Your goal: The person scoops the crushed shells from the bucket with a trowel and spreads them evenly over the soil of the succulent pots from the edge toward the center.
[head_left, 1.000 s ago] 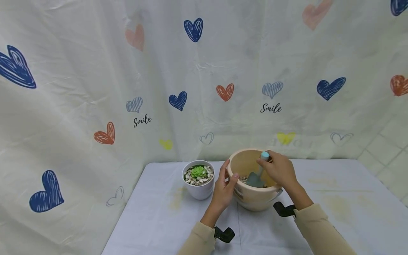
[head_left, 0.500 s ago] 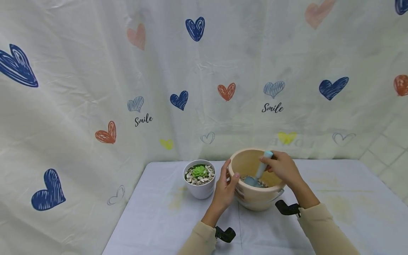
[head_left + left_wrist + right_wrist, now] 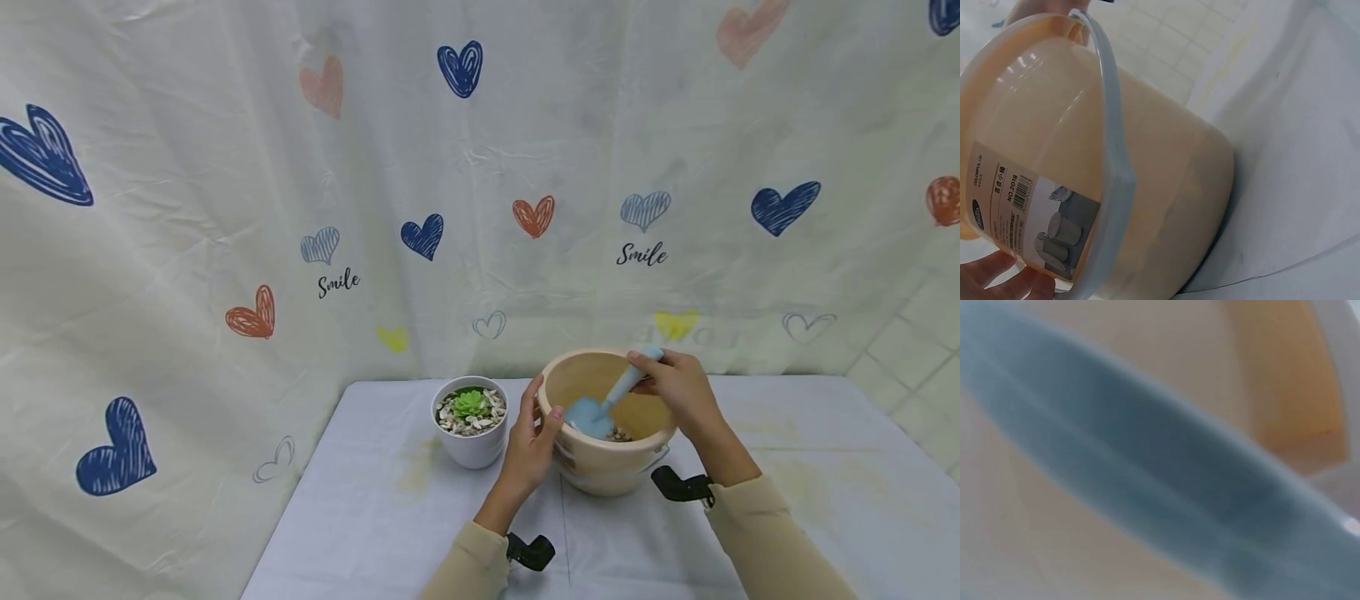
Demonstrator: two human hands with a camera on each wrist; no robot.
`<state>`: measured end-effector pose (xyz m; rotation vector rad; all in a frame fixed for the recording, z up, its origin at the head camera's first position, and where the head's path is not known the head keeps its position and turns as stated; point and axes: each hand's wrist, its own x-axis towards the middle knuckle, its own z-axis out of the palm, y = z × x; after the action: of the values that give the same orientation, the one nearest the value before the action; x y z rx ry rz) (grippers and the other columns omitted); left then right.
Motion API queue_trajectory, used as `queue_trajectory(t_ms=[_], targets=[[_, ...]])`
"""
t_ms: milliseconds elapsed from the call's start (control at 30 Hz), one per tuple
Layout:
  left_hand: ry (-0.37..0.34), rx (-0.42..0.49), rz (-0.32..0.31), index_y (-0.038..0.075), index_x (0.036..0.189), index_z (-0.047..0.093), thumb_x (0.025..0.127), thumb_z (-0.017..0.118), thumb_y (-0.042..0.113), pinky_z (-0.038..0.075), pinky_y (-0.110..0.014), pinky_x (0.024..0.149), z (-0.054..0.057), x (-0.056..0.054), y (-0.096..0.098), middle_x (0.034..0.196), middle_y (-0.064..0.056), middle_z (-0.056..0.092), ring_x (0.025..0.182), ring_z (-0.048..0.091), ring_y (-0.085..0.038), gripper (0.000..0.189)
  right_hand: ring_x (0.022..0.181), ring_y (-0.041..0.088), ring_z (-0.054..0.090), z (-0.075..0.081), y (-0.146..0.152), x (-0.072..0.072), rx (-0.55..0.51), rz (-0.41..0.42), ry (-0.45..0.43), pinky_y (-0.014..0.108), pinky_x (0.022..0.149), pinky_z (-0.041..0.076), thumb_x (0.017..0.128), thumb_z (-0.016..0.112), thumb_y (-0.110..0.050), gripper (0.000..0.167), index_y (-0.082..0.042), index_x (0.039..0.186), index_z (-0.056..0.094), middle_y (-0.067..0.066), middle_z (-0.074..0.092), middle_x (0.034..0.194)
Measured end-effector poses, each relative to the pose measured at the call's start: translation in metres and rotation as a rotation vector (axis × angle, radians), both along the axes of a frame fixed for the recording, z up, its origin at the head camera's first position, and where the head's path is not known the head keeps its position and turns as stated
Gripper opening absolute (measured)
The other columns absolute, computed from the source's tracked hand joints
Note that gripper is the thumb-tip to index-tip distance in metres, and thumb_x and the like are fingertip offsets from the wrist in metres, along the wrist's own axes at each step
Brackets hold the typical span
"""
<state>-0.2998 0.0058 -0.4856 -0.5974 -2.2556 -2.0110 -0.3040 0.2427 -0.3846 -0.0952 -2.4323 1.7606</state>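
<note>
A cream plastic bucket [image 3: 603, 471] stands on the table, slightly tilted in the head view. My left hand [image 3: 529, 442] holds its left side, the thumb at the front rim. The left wrist view shows the bucket's printed label [image 3: 1029, 212] and its blue-grey bail handle [image 3: 1113, 144]. By its handle, my right hand [image 3: 677, 390] grips a light blue trowel [image 3: 591, 417], whose blade is inside the bucket over small pebbles [image 3: 620, 435]. Blurred in the right wrist view, a wide blue-grey band [image 3: 1129, 444] crosses in front of the bucket.
Left of the bucket stands a white pot [image 3: 471, 454] with a green succulent [image 3: 471, 403] and pale stones. A white cloth covers the table [image 3: 360, 508]. Behind its far edge hangs a white curtain [image 3: 555, 133] printed with hearts.
My right hand has moved right, tipping the trowel's handle that way while its blade has swung left and up inside the bucket. The left hand keeps its hold on the bucket.
</note>
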Motion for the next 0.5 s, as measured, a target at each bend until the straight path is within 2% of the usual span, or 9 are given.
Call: queue_trajectory(t_ms=[167,500], targets=[[0.011,-0.004,-0.006,0.041,0.161,0.021,0.107,0.047,0.045,0.053,-0.04,0.103,-0.001,0.0,0.0,0.153,-0.013,0.049,0.132,0.059,-0.027,0.06,0.078,0.002,0.07,0.002,0.004,0.0,-0.123,-0.052,0.007,0.025,0.079,0.061,0.103,0.059,-0.04,0.058,0.01,0.131,0.056,-0.014,0.065,0.089],[0.033,-0.049,-0.025,0.041,0.162,0.017,0.108,0.043,0.047,0.051,-0.044,0.106,-0.001,-0.001,-0.004,0.156,-0.011,0.047,0.137,0.055,-0.028,0.06,0.07,0.005,0.072,-0.001,0.023,0.007,-0.379,-0.16,0.016,0.022,0.069,0.061,0.098,0.068,-0.037,0.036,-0.003,0.108,0.063,-0.009,0.069,0.076]])
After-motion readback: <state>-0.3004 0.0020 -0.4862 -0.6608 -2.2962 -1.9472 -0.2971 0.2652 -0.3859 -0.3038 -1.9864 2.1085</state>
